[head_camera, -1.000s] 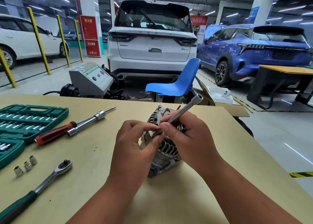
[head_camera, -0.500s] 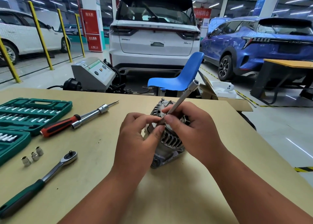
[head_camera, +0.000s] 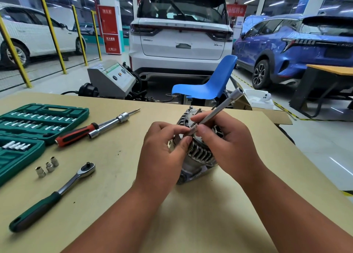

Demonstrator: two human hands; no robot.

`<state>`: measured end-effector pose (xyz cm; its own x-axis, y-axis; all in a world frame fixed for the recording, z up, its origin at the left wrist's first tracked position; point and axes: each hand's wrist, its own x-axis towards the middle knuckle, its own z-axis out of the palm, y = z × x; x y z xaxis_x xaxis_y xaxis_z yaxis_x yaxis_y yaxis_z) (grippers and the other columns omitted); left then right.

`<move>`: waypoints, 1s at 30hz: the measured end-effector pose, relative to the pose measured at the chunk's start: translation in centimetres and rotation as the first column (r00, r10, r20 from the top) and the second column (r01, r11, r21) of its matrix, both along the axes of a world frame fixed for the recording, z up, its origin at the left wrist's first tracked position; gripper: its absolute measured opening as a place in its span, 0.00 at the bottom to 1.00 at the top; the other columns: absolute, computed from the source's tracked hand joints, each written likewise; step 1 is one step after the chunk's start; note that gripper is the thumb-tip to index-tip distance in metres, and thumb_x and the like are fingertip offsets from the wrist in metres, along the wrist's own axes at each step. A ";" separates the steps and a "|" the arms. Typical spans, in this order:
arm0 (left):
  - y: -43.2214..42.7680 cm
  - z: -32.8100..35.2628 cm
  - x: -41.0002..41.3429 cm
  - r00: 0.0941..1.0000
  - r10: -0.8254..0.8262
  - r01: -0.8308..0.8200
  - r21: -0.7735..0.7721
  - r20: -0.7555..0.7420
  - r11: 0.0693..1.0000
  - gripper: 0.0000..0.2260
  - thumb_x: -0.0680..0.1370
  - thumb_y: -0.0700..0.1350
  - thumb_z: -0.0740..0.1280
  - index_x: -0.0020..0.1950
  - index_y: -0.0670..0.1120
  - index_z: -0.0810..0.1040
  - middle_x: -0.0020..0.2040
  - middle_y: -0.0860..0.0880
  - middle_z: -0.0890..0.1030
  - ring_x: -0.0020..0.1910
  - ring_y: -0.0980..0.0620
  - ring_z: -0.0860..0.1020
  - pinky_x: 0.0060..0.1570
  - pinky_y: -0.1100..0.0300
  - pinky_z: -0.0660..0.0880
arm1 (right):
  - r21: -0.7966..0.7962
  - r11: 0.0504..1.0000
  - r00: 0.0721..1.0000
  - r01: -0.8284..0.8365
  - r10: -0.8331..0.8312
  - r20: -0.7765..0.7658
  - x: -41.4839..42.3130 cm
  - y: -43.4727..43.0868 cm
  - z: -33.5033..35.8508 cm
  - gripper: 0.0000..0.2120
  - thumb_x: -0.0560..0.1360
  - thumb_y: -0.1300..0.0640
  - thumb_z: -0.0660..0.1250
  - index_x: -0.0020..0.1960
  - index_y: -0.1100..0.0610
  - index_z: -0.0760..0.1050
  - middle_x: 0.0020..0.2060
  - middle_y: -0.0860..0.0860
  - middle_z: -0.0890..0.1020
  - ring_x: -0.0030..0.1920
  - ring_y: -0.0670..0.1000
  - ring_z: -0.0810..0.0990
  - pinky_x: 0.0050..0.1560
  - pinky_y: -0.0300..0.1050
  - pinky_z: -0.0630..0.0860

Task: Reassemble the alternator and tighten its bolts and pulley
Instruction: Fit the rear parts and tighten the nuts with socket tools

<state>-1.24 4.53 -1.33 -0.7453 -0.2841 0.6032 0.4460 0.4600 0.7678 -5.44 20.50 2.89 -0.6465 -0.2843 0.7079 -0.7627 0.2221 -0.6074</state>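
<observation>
A silver alternator [head_camera: 199, 154] with slotted vents stands on the tan table [head_camera: 210, 214] in the middle of the head view, largely hidden by both hands. My right hand [head_camera: 227, 143] pinches a long chrome extension bar [head_camera: 222, 108] that slants up to the right, its lower end on the alternator's top. My left hand [head_camera: 162, 155] grips the alternator's left side, and its thumb and forefinger pinch the bar's lower tip. What sits under that tip is hidden.
A green socket case [head_camera: 38, 119] lies open at the left. Beside it are a red-handled screwdriver [head_camera: 76, 134], a chrome bar with socket [head_camera: 112, 123], three loose sockets [head_camera: 47, 166] and a green-handled ratchet [head_camera: 53, 195]. A blue chair [head_camera: 208, 86] stands behind the table.
The hands, the bar and the alternator keep their places on the table. The bar's tilt changes slightly while my fingers stay pinched at its lower end; the camera shifts a little.
</observation>
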 end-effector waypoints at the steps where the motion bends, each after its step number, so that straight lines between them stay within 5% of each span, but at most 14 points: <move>1: 0.0 0.0 0.0 1.000 -0.004 0.004 0.005 0.002 1.000 0.10 0.79 0.43 0.76 0.56 0.58 0.85 0.51 0.58 0.77 0.55 0.56 0.79 0.47 0.60 0.74 | -0.001 1.000 1.000 -0.001 0.001 0.000 0.0 0.0 0.0 0.10 0.77 0.56 0.69 0.55 0.42 0.81 0.48 0.40 0.85 0.53 0.49 0.85 0.56 0.51 0.81; 7: 0.0 0.2 0.2 1.000 0.018 -0.019 -0.017 -0.011 1.000 0.13 0.76 0.46 0.77 0.54 0.62 0.82 0.52 0.59 0.78 0.54 0.58 0.79 0.45 0.63 0.72 | -0.002 1.000 1.000 -0.010 0.010 -0.019 0.2 -0.4 0.6 0.06 0.76 0.49 0.70 0.49 0.37 0.78 0.46 0.39 0.84 0.49 0.45 0.84 0.50 0.33 0.76; 11: -0.1 0.1 0.2 1.000 0.022 -0.022 -0.008 -0.015 1.000 0.11 0.77 0.46 0.77 0.52 0.62 0.81 0.51 0.59 0.78 0.53 0.57 0.79 0.44 0.63 0.73 | -0.004 1.000 1.000 0.007 -0.007 -0.019 0.1 -0.6 0.4 0.03 0.74 0.44 0.68 0.48 0.38 0.77 0.46 0.40 0.84 0.48 0.46 0.83 0.48 0.34 0.76; 18: -0.2 -0.2 -0.2 1.000 0.018 -0.018 -0.010 -0.005 1.000 0.09 0.79 0.43 0.76 0.54 0.56 0.84 0.50 0.57 0.78 0.52 0.57 0.79 0.45 0.60 0.74 | -0.022 0.999 0.999 -0.032 0.032 -0.013 0.2 -0.2 0.3 0.10 0.76 0.56 0.69 0.55 0.44 0.82 0.49 0.43 0.86 0.54 0.49 0.84 0.55 0.43 0.80; 25: -0.1 -0.1 0.0 1.000 0.021 -0.021 -0.029 -0.023 0.999 0.08 0.77 0.49 0.75 0.55 0.59 0.83 0.51 0.58 0.78 0.53 0.57 0.79 0.45 0.63 0.73 | -0.012 0.999 0.999 -0.030 0.030 -0.016 0.2 -0.4 0.5 0.11 0.76 0.57 0.71 0.50 0.39 0.79 0.44 0.41 0.84 0.48 0.44 0.83 0.49 0.31 0.75; 30: -0.1 -0.2 0.0 0.999 0.027 -0.028 -0.028 -0.028 0.999 0.09 0.78 0.47 0.76 0.54 0.60 0.82 0.51 0.58 0.78 0.53 0.56 0.79 0.44 0.65 0.72 | -0.010 1.000 0.999 -0.012 0.012 -0.035 0.2 -0.6 0.5 0.11 0.76 0.55 0.72 0.48 0.38 0.77 0.43 0.41 0.83 0.45 0.45 0.82 0.46 0.33 0.76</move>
